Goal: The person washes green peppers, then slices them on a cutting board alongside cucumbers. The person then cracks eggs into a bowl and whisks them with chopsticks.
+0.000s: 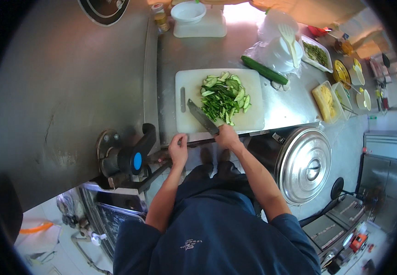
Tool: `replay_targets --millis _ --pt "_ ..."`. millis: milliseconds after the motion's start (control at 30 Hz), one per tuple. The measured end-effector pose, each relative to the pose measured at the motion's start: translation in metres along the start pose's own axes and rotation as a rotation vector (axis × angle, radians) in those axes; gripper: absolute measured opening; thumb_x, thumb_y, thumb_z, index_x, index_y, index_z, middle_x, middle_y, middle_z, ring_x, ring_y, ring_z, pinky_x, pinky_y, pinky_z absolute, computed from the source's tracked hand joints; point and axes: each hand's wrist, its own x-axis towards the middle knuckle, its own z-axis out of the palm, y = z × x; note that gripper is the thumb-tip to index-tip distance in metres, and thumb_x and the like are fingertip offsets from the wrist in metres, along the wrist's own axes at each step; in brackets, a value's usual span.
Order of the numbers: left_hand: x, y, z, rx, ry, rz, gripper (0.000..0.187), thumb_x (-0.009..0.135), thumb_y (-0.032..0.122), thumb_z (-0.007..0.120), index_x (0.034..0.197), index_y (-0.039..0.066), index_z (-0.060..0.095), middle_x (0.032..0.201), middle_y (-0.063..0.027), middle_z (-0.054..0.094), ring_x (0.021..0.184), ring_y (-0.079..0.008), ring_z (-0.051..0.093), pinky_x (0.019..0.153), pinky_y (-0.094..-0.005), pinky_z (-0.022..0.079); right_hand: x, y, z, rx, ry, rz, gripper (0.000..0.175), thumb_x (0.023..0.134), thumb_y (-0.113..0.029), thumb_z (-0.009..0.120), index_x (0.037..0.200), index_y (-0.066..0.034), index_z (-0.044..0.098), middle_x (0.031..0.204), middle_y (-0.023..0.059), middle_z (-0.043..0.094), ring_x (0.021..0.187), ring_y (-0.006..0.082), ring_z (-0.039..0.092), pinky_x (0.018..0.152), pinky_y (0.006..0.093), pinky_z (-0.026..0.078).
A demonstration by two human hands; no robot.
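My right hand [227, 137] grips the handle of a kitchen knife [202, 117] with a dark, broad blade. The blade slants up and left over a white cutting board [187, 122], its edge beside a heap of cut greens. Sliced cucumber [241, 94] fans out at the back and right of the heap, with chopped green strips [219, 105] in front. Just off the board's near left corner is my left hand [178, 150], its fingers curled in and nothing visible in them. A whole cucumber [264, 70] lies behind the board's right corner.
Stacked white bowls [281, 51] bear a plastic fork [289, 43]. Food containers [325, 101] line the counter's right. A lidded steel pot [305, 165] stands below the counter edge. A black handle with a blue disc [137, 161] juts out at left.
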Motion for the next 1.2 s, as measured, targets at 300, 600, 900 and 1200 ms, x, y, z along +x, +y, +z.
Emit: replay_targets --millis 300,600,900,1200 --pt "-0.016 -0.008 -0.028 -0.208 -0.193 -0.308 0.019 0.099 0.016 0.063 0.107 -0.001 0.068 0.092 -0.0042 0.07 0.083 -0.0111 0.061 0.079 -0.0257 0.049 -0.017 0.002 -0.046 -0.18 0.128 -0.179 0.022 0.082 -0.021 0.067 0.09 -0.0009 0.068 0.084 0.024 0.07 0.083 0.0432 0.068 0.076 0.0521 0.055" --pt "-0.019 0.017 -0.009 -0.162 -0.156 -0.245 0.025 0.101 0.022 0.061 0.103 -0.001 0.067 0.089 -0.0058 0.069 0.079 -0.0126 0.059 0.075 -0.0284 0.047 -0.064 0.025 -0.049 -0.039 0.381 -0.468 0.028 0.078 -0.011 0.069 0.102 -0.0061 0.057 0.086 0.0147 0.068 0.081 0.0385 0.067 0.071 0.0479 0.053" --pt "0.01 0.105 0.06 0.352 -0.071 0.422 0.051 0.079 0.036 0.082 0.118 0.013 0.059 0.126 -0.0125 0.052 0.124 -0.0352 0.044 0.102 -0.0512 0.028 -0.059 0.029 -0.035 -0.178 0.44 -0.391 0.017 0.086 -0.009 0.061 0.1 -0.0061 0.051 0.087 0.0132 0.066 0.086 0.0339 0.065 0.075 0.0466 0.051" --pt "0.065 0.098 0.109 0.487 0.012 -0.03 0.076 0.074 0.054 0.082 0.129 0.01 0.054 0.135 -0.0148 0.048 0.129 -0.0361 0.041 0.105 -0.0539 0.028 -0.083 0.051 -0.069 -0.25 0.473 -0.391 0.017 0.085 -0.009 0.06 0.1 -0.0061 0.053 0.085 0.0124 0.065 0.086 0.0316 0.065 0.076 0.0447 0.05"
